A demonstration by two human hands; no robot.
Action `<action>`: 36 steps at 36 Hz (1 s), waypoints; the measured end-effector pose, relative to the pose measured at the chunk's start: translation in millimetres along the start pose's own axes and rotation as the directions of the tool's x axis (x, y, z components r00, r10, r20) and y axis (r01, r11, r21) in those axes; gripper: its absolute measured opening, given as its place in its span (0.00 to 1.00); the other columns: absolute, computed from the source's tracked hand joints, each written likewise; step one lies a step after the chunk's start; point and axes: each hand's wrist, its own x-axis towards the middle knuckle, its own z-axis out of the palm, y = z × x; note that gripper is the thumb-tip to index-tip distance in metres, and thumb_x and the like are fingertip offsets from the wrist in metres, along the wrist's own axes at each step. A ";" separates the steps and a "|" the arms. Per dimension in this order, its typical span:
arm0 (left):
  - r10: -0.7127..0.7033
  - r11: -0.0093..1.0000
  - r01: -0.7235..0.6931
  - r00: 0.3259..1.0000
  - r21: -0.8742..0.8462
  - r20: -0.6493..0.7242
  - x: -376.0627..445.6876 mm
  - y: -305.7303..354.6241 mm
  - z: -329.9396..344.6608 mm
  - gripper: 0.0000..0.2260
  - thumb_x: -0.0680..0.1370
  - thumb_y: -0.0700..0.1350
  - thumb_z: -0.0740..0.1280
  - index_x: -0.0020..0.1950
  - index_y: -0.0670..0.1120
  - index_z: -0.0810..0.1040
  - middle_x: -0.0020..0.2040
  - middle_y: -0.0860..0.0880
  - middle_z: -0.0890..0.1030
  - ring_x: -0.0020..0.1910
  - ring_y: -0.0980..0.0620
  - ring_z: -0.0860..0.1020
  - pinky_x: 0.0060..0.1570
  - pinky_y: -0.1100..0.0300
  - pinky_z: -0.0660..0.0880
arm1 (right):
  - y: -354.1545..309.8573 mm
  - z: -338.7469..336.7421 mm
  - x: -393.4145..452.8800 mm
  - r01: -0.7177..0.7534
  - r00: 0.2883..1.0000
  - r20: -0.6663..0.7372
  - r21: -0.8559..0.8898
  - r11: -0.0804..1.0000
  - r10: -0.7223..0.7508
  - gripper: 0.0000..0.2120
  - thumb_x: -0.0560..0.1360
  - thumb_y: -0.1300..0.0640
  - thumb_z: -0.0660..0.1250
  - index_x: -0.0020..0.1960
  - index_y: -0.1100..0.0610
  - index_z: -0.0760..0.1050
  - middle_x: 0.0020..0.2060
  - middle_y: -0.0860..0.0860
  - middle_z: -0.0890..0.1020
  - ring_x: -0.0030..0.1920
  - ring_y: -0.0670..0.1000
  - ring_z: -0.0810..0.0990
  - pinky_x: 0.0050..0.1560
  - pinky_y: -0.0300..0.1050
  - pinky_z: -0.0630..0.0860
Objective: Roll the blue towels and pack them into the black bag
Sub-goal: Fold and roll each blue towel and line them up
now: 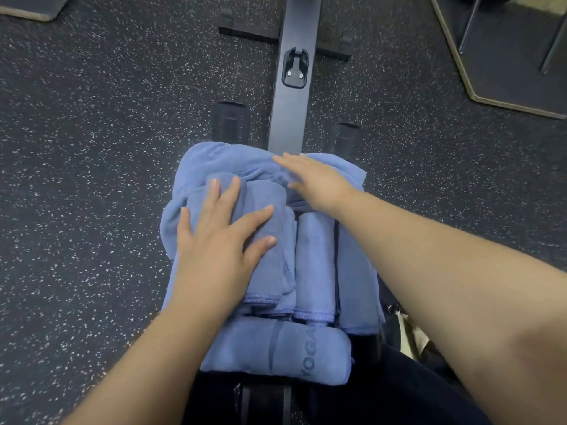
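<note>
Rolling is the step in hand, I judge. Your left hand (219, 237) lies spread and flat on a half-rolled towel (264, 246) in the middle of the frame; your right hand (313, 179) reaches open over the loose towel (227, 157) above it. Finished rolls (314, 265) lie beside. Next, tighten this roll; I cannot identify the black bag.

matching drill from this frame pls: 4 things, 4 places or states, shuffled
Things:
1. left hand
2. right hand
3. towel printed YOGA
4. black beam

Places or states:
A. nearest the person, lying crosswise
B. flat on the rolled towel at the left
C. runs away across the speckled floor
D. reaching over the loose towel at the far end

Pairs: 1-B, 2-D, 3-A, 4-C
</note>
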 end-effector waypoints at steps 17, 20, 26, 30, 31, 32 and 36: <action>0.050 0.999 -0.050 0.999 0.005 -0.008 4.1 -7.3 5.8 0.26 0.73 0.65 0.52 0.66 0.59 0.76 0.77 0.50 0.62 0.77 0.48 0.53 0.70 0.36 0.58 | -10.2 -1.4 10.9 -0.041 0.989 -0.142 -0.093 0.995 0.028 0.05 0.76 0.59 0.65 0.51 0.56 0.79 0.52 0.52 0.79 0.54 0.54 0.77 0.55 0.51 0.72; 0.064 0.998 -0.064 0.998 0.010 -0.023 3.0 -6.3 6.2 0.25 0.74 0.64 0.52 0.66 0.58 0.76 0.76 0.49 0.63 0.76 0.48 0.53 0.69 0.36 0.58 | -17.9 -7.4 1.6 -0.082 0.963 -0.257 -0.003 0.997 0.078 0.06 0.77 0.55 0.65 0.50 0.56 0.78 0.50 0.52 0.80 0.53 0.54 0.76 0.50 0.48 0.71; 0.068 0.997 -0.069 0.997 -0.023 -0.044 -2.3 -3.5 6.0 0.18 0.76 0.56 0.62 0.65 0.57 0.77 0.76 0.48 0.64 0.76 0.50 0.52 0.69 0.35 0.57 | -38.3 -28.7 -17.6 -0.126 0.884 -0.429 0.169 0.978 0.188 0.07 0.78 0.52 0.65 0.50 0.54 0.79 0.47 0.51 0.83 0.50 0.53 0.78 0.50 0.48 0.72; 0.046 0.998 -0.047 0.999 -0.036 -0.008 -6.0 1.1 1.4 0.15 0.78 0.49 0.67 0.65 0.57 0.77 0.77 0.51 0.62 0.77 0.50 0.52 0.70 0.37 0.53 | -53.2 -47.9 -36.3 -0.137 0.840 -0.481 0.262 0.955 0.252 0.06 0.78 0.52 0.65 0.48 0.53 0.79 0.42 0.50 0.82 0.46 0.53 0.77 0.47 0.48 0.72; 0.059 0.998 -0.059 0.998 -0.030 -0.013 -6.6 0.9 -0.1 0.16 0.78 0.48 0.68 0.65 0.57 0.77 0.76 0.50 0.63 0.77 0.48 0.54 0.70 0.36 0.55 | -56.5 -53.1 -42.0 -0.135 0.832 -0.491 0.274 0.952 0.259 0.06 0.78 0.52 0.65 0.48 0.53 0.79 0.41 0.49 0.81 0.46 0.53 0.77 0.47 0.48 0.72; 0.080 0.997 -0.080 0.997 -0.016 -0.022 -6.8 0.5 -1.8 0.16 0.77 0.47 0.69 0.65 0.56 0.77 0.76 0.49 0.64 0.77 0.46 0.56 0.68 0.35 0.58 | -59.9 -58.2 -47.6 -0.134 0.824 -0.499 0.285 0.949 0.267 0.06 0.78 0.52 0.65 0.47 0.53 0.78 0.40 0.49 0.81 0.45 0.53 0.77 0.47 0.48 0.72; 0.124 0.991 -0.123 0.992 0.050 -0.029 -1.3 3.4 -11.6 0.17 0.76 0.45 0.71 0.64 0.55 0.78 0.75 0.45 0.66 0.74 0.40 0.62 0.63 0.33 0.65 | -72.0 -75.9 -68.3 -0.134 0.794 -0.527 0.333 0.933 0.302 0.06 0.78 0.52 0.64 0.47 0.54 0.77 0.42 0.49 0.81 0.45 0.52 0.77 0.47 0.48 0.73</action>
